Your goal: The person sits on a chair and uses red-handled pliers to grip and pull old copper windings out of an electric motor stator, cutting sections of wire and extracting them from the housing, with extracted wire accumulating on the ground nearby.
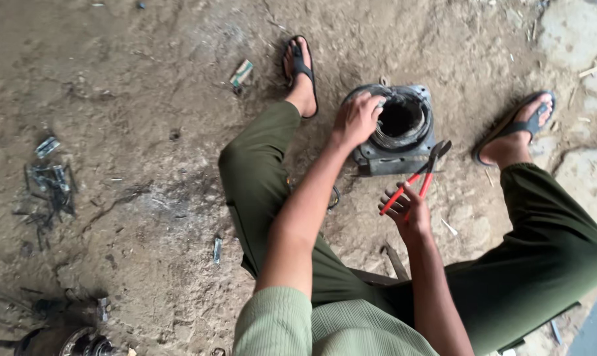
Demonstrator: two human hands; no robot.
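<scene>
A grey metal housing [397,128] with a round black opening sits on the dirt floor [147,99] between the person's sandalled feet. The left hand [356,118] rests on its rim, fingers curled over the edge. Just beside it, the right hand [407,209] has its grip wrapped around red-handled pliers [422,175], jaws touching the housing. Well left of it lies a small green-white packet [241,73].

Left hand [356,118] extended, fingers curled — right hand [409,209] gripping.

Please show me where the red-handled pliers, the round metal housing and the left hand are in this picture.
red-handled pliers [422,179]: head view, on the red handles near the pivot.
round metal housing [414,146]: head view, on its grey outer wall.
left hand [356,120]: head view, on the back of the hand.
</scene>
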